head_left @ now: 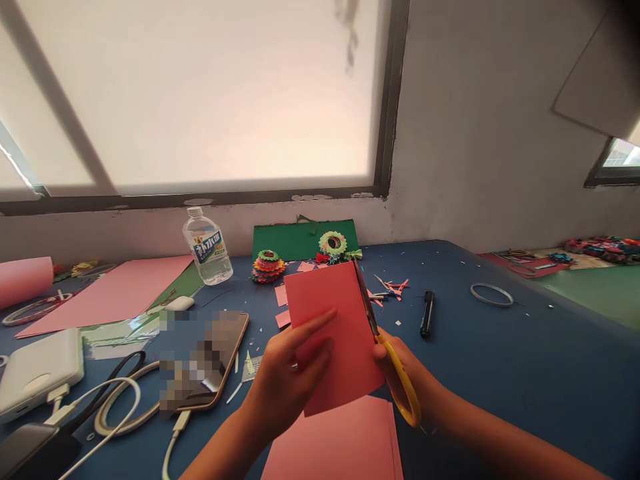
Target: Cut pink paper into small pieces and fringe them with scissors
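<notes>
A red sheet of paper point(345, 373) is raised above the table in front of me. My left hand point(295, 367) grips it from the left side, fingers lying across its face and the thumb out of sight behind it. In my right hand point(403, 363) is a pair of scissors with yellow handles point(406, 390). Their dark blades run along the right edge of the red sheet; whether they are cutting into it I cannot tell. Pink sheets of paper point(340, 447) lie on the table just below, near the front edge.
A phone point(227, 360) with a cable and a white power bank point(43, 373) lie on the left. Behind stand a water bottle point(206, 247), a stack of colourful paper rings point(269, 268) and a green board point(285, 241). A black marker point(427, 313) and a clear ring point(491, 295) lie right.
</notes>
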A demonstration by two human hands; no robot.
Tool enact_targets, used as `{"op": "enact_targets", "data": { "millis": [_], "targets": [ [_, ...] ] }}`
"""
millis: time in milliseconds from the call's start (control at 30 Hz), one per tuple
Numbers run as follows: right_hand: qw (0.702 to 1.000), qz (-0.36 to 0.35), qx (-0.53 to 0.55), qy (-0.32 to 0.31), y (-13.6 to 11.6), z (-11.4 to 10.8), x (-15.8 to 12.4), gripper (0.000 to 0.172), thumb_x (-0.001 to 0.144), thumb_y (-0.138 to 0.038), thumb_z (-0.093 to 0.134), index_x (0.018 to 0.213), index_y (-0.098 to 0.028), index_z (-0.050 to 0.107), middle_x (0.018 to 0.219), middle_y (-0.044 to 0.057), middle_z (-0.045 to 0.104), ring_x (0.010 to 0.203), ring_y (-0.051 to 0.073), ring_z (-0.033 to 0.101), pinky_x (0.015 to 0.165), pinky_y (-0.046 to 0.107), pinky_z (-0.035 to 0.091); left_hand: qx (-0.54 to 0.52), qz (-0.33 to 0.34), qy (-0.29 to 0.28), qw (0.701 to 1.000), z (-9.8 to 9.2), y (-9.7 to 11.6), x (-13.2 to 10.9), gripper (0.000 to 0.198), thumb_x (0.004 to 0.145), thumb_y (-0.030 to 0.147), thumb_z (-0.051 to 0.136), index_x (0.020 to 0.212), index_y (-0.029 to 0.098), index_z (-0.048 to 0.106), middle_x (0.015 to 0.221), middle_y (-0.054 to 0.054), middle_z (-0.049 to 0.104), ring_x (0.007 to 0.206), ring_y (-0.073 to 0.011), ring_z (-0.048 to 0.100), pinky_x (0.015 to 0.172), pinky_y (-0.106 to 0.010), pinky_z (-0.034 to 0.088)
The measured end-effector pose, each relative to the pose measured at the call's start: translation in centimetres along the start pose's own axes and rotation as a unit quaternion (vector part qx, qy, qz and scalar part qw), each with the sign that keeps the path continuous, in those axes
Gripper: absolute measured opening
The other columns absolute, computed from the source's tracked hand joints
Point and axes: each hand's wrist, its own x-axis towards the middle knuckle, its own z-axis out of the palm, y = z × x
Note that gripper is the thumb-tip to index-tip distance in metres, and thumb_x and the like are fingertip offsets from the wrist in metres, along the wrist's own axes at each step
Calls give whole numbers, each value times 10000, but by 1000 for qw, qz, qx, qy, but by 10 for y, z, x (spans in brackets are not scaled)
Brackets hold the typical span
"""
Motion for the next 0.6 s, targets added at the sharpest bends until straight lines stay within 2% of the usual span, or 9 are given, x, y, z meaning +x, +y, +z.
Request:
{"op": "enact_targets", "data": {
  "millis": [100, 200, 333, 467, 600],
  "targets": [
    [999, 19, 29, 12, 3, 3, -2, 596, 664, -740, 393, 805, -167, 475, 560, -37, 413, 453, 69, 326, 428, 214, 266, -21, -22, 4, 1000, 1, -1, 0, 337, 768, 236, 544, 1101, 249, 594, 1100, -36, 632, 963, -195, 599, 735, -239, 518],
    [996, 50, 73, 21, 4, 1, -2, 560, 644, -732, 437, 729, -179, 428, 506, -59, 375, 387, 51, 300, 386, 205, 233, -20, -35, 15, 999, 0, 0, 1, 338, 761, 240, 548, 1095, 244, 600, 1089, -37, 638, 974, -197, 593, 784, -258, 504],
    [991, 1, 117, 62, 0, -7, 4, 594, 583, -768, 450, 687, -187, 391, 517, -59, 388, 370, 45, 308, 370, 203, 236, -28, -57, 45, 997, -2, 2, 4, 333, 747, 245, 565, 1077, 232, 613, 1096, -42, 634, 992, -199, 581, 805, -259, 490],
    [993, -13, 96, 73, -3, -13, 12, 670, 516, -820, 422, 705, -177, 404, 535, -48, 424, 416, 48, 345, 402, 192, 277, -84, -80, 78, 990, -4, 2, 6, 361, 729, 303, 590, 1070, 188, 617, 1067, -68, 641, 934, -208, 602, 699, -235, 519],
    [991, 65, 87, 74, 3, -19, 22, 694, 487, -850, 379, 694, -187, 381, 506, -81, 375, 358, 25, 277, 350, 170, 244, -114, -127, 104, 980, -7, -4, 11, 461, 722, 397, 582, 1120, 163, 580, 999, -81, 653, 771, -193, 624, 522, -208, 506]
  ]
}}
